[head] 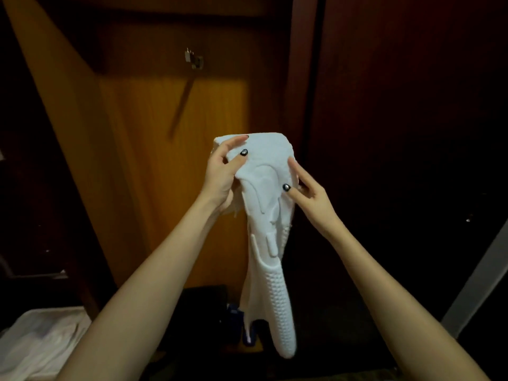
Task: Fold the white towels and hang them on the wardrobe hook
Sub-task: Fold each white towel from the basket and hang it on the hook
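A white towel (266, 215) hangs bunched in front of me, its textured lower end dangling toward the floor. My left hand (222, 174) grips its upper left part, fingers pressed on the top fold. At the towel's right edge my right hand (309, 192) pinches it with thumb and fingers. A small metal hook (193, 59) sits on the wooden wardrobe panel (176, 160), above and to the left of the towel, with nothing on it.
Dark wooden wardrobe doors (398, 105) stand to the right. More white cloth (41, 342) lies at the lower left. Dark and blue items (236, 317) sit on the wardrobe floor below the towel. A pale strip (478, 276) runs along the lower right.
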`<state>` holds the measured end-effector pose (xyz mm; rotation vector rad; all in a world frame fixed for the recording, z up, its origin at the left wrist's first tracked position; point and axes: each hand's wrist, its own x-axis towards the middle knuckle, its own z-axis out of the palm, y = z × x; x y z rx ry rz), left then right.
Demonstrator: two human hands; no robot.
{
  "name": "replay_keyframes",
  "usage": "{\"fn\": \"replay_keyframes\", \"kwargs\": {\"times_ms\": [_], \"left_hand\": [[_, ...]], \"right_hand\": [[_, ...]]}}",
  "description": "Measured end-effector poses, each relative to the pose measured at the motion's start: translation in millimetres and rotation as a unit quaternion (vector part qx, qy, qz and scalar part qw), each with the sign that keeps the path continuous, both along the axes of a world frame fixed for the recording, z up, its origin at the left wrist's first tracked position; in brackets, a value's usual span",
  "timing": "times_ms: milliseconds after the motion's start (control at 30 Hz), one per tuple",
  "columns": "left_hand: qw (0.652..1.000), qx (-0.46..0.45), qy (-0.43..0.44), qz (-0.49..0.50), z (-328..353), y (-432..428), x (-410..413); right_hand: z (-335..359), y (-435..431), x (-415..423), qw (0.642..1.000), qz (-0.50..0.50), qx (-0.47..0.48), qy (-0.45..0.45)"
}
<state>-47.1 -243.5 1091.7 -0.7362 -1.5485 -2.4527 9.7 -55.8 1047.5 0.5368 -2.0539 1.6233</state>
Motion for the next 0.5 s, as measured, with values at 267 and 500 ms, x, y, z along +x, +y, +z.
{"fn": "replay_keyframes", "kwargs": {"times_ms": [267,500], "left_hand": [[0.993,-0.028,0.046,0.104,39.7,-33.9,-33.1],[0.972,-0.093,0.1,0.19,69.6,-96.4,-77.2]], "right_hand": [[-18.5,-26.4,-22.8,0.991,0.117,0.024,-0.062],[-1.9,-52.4,-61.1,0.991,0.075,0.107,-0.036]]}}
